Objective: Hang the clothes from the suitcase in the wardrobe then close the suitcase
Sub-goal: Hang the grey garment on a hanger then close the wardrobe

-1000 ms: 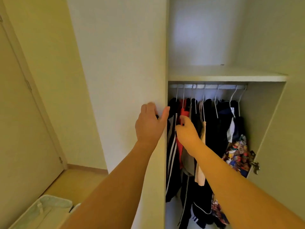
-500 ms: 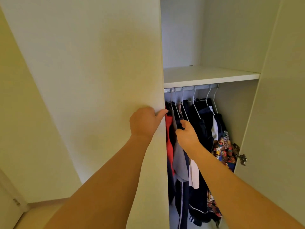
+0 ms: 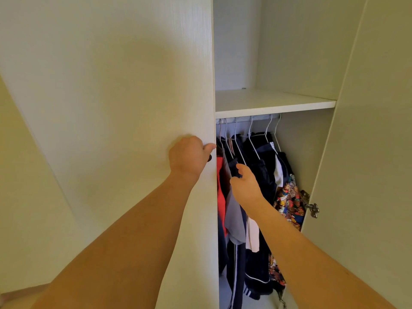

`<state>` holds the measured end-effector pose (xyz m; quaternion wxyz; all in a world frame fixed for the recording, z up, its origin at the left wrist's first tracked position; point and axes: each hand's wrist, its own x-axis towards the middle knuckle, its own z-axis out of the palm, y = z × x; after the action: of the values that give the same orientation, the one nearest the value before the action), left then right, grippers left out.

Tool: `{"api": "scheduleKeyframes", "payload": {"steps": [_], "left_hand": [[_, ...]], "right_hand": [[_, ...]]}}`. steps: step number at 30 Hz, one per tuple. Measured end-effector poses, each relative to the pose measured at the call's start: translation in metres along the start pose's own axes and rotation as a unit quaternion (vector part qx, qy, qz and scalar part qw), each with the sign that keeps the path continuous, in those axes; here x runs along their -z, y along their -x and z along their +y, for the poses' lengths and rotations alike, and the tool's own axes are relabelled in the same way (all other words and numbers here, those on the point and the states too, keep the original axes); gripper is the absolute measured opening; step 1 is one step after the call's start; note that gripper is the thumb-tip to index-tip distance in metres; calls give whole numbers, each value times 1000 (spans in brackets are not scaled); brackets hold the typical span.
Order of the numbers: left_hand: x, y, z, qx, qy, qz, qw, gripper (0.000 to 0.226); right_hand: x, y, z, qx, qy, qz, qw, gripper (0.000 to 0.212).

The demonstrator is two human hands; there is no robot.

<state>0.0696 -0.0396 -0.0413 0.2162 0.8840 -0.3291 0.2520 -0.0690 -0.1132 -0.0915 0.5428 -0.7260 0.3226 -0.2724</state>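
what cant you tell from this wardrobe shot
Head view only:
- Suitcase: out of frame, so open or closed is unknown.
- Left hand fingertips: hidden behind the door edge.
- Right hand fingers: buried among dark clothes; its hold is unclear.
- Rail: mostly hidden under the shelf.

Cream wardrobe door [image 3: 133,85]; white wire hangers [image 3: 252,139]; navy, red, grey garments [image 3: 263,175]; multicoloured cartoon-print garment [image 3: 289,204].
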Motion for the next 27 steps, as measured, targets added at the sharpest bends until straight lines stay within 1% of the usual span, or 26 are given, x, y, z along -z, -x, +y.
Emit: {"api": "scheduleKeyframes", "payload": {"steps": [2, 4, 10, 13, 16, 18, 20, 22, 24, 27], "left_hand": [[-1, -2, 0, 1, -10, 1, 1000, 55], [-1, -4, 2, 2, -24, -1, 1000, 54], [7, -7, 5, 16, -12, -25, 999, 51], [8, -2, 6, 13, -13, -15, 1000, 52], [3, 10, 4, -11, -14, 24, 1000, 54], [-3, 21, 3, -47, 16, 71, 996, 45], [-12, 31, 2, -95, 51, 128, 986, 31], [-22, 40, 8, -121, 48, 173, 976, 28], [-29, 48, 20, -134, 53, 188, 972, 30], [-32, 55, 45, -168, 78, 170, 968, 32]], "right_hand": [[1, -3, 2, 10, 9, -7, 1000, 55], [4, -7, 4, 22, 14, -6, 1000, 59], [13, -8, 4, 27, 15, -8, 999, 57], [14, -9, 2, 29, 11, -10, 999, 57], [15, -9, 4, 29, 3, -6, 1000, 57], [21, -6, 7, 33, -4, 5, 999, 53], [31, -3, 8, 33, -5, 22, 999, 52], [48, 5, 11, 31, 3, 49, 998, 53], [69, 13, 15, 31, -2, 76, 997, 50], [100, 23, 24, 22, -4, 133, 991, 53]]}}
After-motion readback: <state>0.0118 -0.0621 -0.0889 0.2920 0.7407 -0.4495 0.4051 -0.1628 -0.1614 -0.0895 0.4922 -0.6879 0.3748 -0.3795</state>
